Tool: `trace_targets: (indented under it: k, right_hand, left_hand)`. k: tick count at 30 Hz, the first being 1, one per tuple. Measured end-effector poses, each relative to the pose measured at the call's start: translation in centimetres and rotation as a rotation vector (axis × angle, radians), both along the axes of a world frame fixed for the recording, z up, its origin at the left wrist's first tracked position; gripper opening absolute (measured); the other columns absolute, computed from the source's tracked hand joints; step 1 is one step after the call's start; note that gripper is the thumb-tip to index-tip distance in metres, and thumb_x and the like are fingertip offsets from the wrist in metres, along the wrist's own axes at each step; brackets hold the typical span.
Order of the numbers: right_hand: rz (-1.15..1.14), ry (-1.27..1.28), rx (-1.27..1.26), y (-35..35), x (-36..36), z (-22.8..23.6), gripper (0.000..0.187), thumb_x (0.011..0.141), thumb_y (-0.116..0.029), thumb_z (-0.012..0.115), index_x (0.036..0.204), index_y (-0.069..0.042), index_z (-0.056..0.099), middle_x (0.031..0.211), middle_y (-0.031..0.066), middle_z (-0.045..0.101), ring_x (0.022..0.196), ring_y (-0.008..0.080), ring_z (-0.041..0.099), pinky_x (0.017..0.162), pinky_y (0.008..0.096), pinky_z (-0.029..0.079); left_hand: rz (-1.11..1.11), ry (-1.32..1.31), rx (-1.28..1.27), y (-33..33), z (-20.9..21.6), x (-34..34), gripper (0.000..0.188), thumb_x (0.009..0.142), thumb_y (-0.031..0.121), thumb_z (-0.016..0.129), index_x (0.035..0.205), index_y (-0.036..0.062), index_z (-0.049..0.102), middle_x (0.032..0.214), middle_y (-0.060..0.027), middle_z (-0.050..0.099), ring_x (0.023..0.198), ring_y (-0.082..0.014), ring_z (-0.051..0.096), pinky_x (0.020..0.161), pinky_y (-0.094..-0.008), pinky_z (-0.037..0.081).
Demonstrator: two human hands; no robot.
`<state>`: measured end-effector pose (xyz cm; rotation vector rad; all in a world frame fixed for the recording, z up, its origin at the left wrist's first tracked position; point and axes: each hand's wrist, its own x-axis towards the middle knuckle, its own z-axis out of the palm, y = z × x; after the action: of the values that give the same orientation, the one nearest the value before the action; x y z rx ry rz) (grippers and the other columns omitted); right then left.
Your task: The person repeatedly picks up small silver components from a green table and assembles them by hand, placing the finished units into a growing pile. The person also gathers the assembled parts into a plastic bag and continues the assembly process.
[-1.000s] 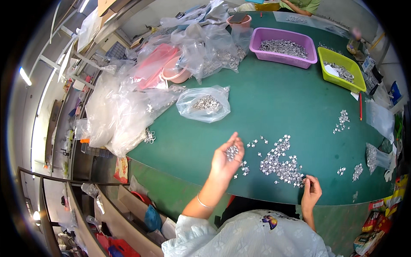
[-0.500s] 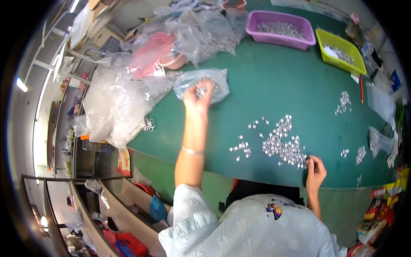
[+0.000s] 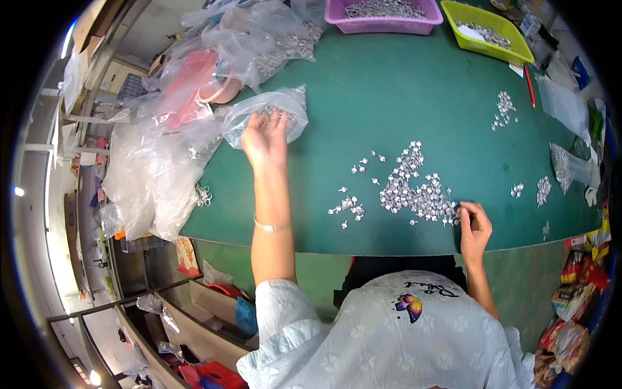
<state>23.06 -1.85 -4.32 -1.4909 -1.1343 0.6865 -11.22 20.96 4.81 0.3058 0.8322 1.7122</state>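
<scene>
My left hand (image 3: 264, 142) is at the mouth of a clear plastic bag (image 3: 295, 123), its fingers spread over the opening. Small silvery metal pieces show inside the bag near the fingertips. At the right end of a loose pile of small, round-headed silvery metal pieces (image 3: 421, 198) rests my right hand (image 3: 476, 232). Its fingers are curled, with thumb and forefinger close together against the edge of the pile. What they hold, if anything, is too small to make out.
A purple basin (image 3: 382, 26) and a yellow-green basin (image 3: 489, 49) of metal pieces stand at the back. Plastic bags (image 3: 152, 168) cover the left side. Smaller clusters of pieces (image 3: 503, 110), a red pencil (image 3: 530, 87) and a filled bag (image 3: 562, 167) lie to the right.
My left hand's fingers have gone from bunched around metal pieces in the bag to spread at its mouth. My right hand stays by the pile's right end. The whole view has shifted.
</scene>
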Motion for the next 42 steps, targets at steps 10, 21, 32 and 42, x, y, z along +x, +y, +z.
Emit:
trace_targets:
  k: [10,21,32,42]
  right_hand:
    - [0.18,-0.776,-0.189,1.1,-2.9,2.0,0.09,0.069,-0.043,0.071,0.134,0.003,0.027,0.142,0.0226,0.023,0.132,0.0401,0.019,0.106,0.0517,0.014]
    - [0.408,-0.76,0.01,6.4,-6.2,1.3,0.073,0.073,-0.027,0.071,0.129,0.004,0.035,0.138,0.0224,0.03,0.129,0.0402,0.028,0.105,0.0467,0.024]
    - [0.626,-0.46,0.103,10.6,-6.9,1.5,0.041,0.076,-0.011,0.066,0.112,0.002,0.053,0.126,0.0167,0.046,0.118,0.0343,0.045,0.097,0.0393,0.037]
    - [0.468,-0.551,-0.014,14.3,-5.3,2.7,0.054,0.079,-0.03,0.056,0.124,-0.001,0.047,0.132,0.0149,0.045,0.129,0.0329,0.033,0.107,0.0443,0.022]
  left_hand:
    - [-0.503,1.864,-0.025,-19.4,-7.4,6.8,0.064,0.082,0.008,0.059,0.135,-0.0031,0.025,0.143,-0.0274,0.017,0.133,-0.0431,0.016,0.108,-0.0441,0.017]
    - [-0.671,1.418,0.44,-14.8,-7.5,10.6,0.052,0.079,-0.008,0.046,0.129,-0.0056,0.032,0.139,-0.025,0.026,0.131,-0.0397,0.024,0.107,-0.0433,0.023]
    - [-0.619,1.643,0.572,-10.7,-9.7,9.0,0.045,0.086,0.006,0.049,0.129,-0.0017,0.037,0.135,-0.0222,0.033,0.127,-0.0391,0.03,0.106,-0.0482,0.022]
    - [-0.73,1.452,0.702,-8.9,-8.3,8.5,0.054,0.083,0.015,0.059,0.129,-0.0011,0.036,0.134,-0.022,0.031,0.129,-0.0388,0.026,0.106,-0.0469,0.024]
